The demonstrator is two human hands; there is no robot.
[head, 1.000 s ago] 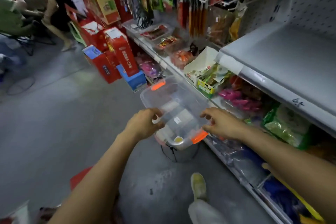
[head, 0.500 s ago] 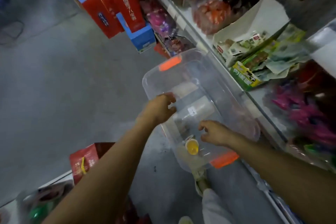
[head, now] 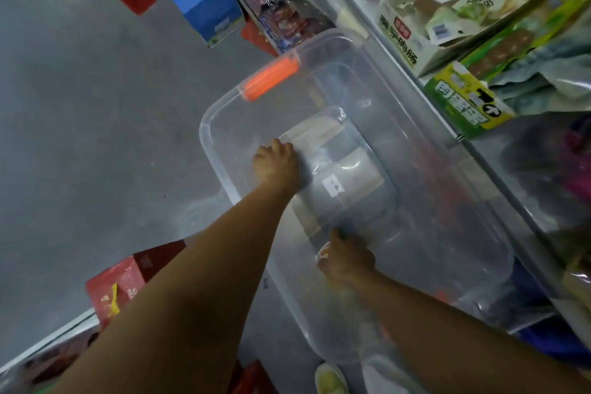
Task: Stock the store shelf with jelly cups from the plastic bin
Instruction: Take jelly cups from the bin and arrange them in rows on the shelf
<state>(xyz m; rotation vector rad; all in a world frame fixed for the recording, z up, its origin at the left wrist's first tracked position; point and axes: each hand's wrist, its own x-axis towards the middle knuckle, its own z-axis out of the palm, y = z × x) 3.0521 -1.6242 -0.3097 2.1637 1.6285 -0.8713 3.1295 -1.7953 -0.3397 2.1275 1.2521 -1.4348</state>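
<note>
The clear plastic bin [head: 217,125] with an orange handle [head: 271,75] is held tilted beside the store shelf [head: 406,73]. My left hand [head: 276,166] grips the bin's left rim, fingers curled over the edge. Inside the bin's near end, my right hand [head: 347,261] curls over a small yellow jelly cup [head: 323,254]. Only a sliver of the cup shows beside the fingers. The rest of the bin's bottom looks bare apart from a white sticker.
Open snack cartons [head: 412,32] and green packets [head: 463,99] crowd the shelf on the right. Red and blue boxes [head: 204,6] stand on the grey floor at the top. Another red box [head: 128,285] sits lower left. My shoe [head: 331,381] is below the bin.
The view has dropped and closed in on the bin. My right hand left the orange handle, reached into the bin and closed over the jelly cup. My left hand stays on the rim.
</note>
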